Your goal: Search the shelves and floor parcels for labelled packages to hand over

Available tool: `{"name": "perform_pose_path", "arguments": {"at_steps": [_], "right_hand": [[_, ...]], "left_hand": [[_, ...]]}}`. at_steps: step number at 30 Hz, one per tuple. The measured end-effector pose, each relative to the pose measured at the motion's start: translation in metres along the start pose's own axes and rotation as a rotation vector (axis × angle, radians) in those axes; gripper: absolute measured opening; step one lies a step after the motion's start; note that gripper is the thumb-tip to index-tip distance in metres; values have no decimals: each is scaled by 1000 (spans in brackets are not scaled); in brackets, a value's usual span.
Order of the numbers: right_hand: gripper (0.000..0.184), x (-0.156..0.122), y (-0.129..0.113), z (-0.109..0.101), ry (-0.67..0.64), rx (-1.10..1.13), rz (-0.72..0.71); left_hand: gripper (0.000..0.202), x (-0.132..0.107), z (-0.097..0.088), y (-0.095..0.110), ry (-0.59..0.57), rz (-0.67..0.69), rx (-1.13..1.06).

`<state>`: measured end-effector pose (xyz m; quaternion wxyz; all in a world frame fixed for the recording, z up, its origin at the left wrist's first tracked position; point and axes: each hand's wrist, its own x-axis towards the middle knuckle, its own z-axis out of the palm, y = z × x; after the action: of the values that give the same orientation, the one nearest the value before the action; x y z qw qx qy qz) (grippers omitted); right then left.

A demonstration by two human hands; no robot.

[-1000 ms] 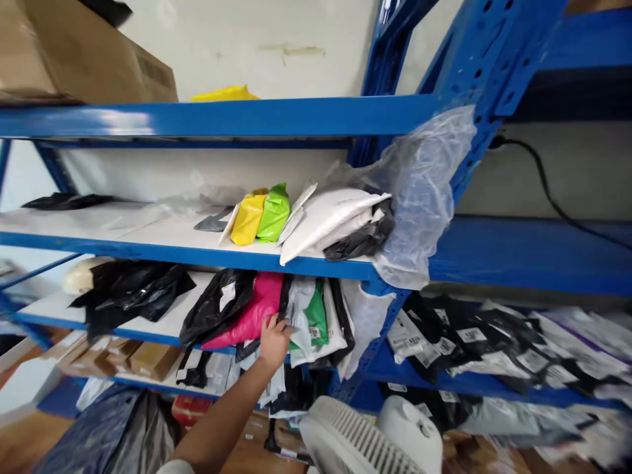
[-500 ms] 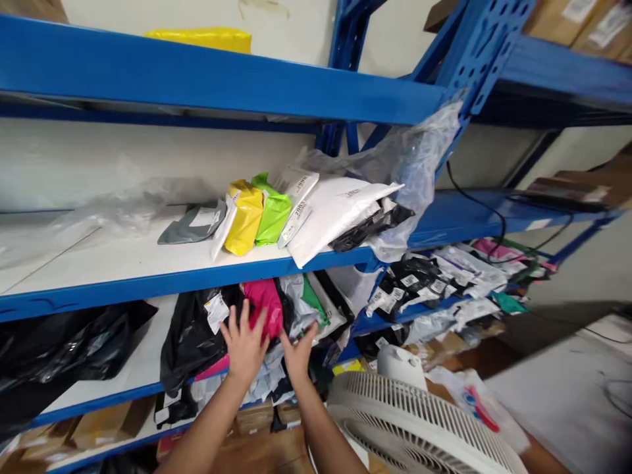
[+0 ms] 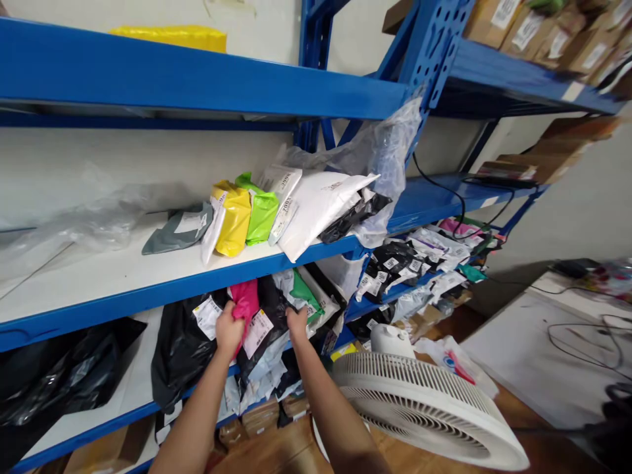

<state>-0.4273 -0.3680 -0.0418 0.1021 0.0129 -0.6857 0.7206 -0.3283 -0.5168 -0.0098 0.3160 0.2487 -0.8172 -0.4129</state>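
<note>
My left hand [image 3: 229, 330] is closed on a bright pink mailing bag [image 3: 245, 301] on the shelf under the white one, tilting it left. Just right of it, a black mailing bag [image 3: 270, 304] shows its white label [image 3: 257, 333]. My right hand [image 3: 297, 324] is closed at the edge of a light grey mailing bag [image 3: 285, 283], its fingertips partly hidden. Against that leans a green bag [image 3: 302, 291], then a whitish parcel [image 3: 323, 304]. Left of my left hand lies a large black bag [image 3: 180, 339] with a white label.
A white fan [image 3: 429, 395] stands close to my right forearm. Above my hands runs a blue shelf beam [image 3: 162, 291]; yellow, lime and white parcels [image 3: 316, 207] rest on that shelf. More parcels [image 3: 395, 263] fill the rack to the right. A white table [image 3: 533, 342] stands far right.
Both hands have gone from spread fingers to closed grips among the bags. The pink bag has tipped left, uncovering the black bag's label. The view has swung right.
</note>
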Motion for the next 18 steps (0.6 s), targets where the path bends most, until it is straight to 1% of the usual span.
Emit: {"name": "perform_pose_path", "arguments": {"at_steps": [2,4,6,7,8,9,10,11,14,16,18], "right_hand": [[29,-12,-24,27,-78,29,-61],[23,-34,-49,62,-195,63,-139],[22,-59,-70,92,-303,87,-217],[21,-70,-77,102,-329,112,-228],[19,-77,-81,106,-341,153,-210],[17,-81,-82,104,-335,201,-169],[16,-81,-79,98,-314,251,-114],[18,-76,-74,86,-281,293,-54],[30,-43,-51,38,-117,321,71],[31,-16,-34,4,-3,310,128],[29,4,-20,-23,89,293,167]], "left_hand": [[11,11,-15,-12,77,-12,-144],[8,19,-27,-22,140,-20,-220],[10,23,-36,-30,198,-33,-297],[14,24,-40,-33,216,-41,-328],[16,24,-42,-36,223,-51,-353],[17,23,-44,-38,220,-60,-373],[16,22,-44,-39,208,-69,-387],[14,20,-43,-41,193,-77,-396],[10,14,-33,-43,145,-90,-400],[9,11,-24,-43,118,-95,-392],[9,9,-15,-42,97,-94,-381]]}}
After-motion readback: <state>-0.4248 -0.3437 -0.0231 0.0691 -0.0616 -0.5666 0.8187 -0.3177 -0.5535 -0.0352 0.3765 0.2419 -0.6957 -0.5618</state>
